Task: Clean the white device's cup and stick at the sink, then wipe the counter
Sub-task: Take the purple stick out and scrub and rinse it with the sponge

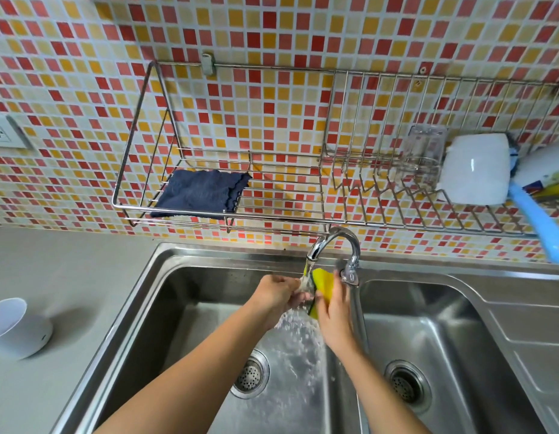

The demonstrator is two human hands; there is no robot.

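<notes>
Reaching with both forearms over the sink's [184, 286] left basin. Gripping a small clear piece [305, 286], cup or stick unclear, in the curled left hand [278, 296] under the tap's [334, 239] stream. Pressing a yellow sponge [322, 281] against it, held in the right hand [334, 311]. White device [18, 327] on the counter [68, 277] leftward; blue cloth [199, 194] on the rack [284, 195].

place: a home kitchen | sink: a shiny metal sink [459, 308] with two bowls and a tap [334, 242] running water | wall: little red and yellow tiles [271, 42] | rack: a wire dish rack [303, 189] holding a cloth [199, 194] and a mug [477, 169]
</notes>
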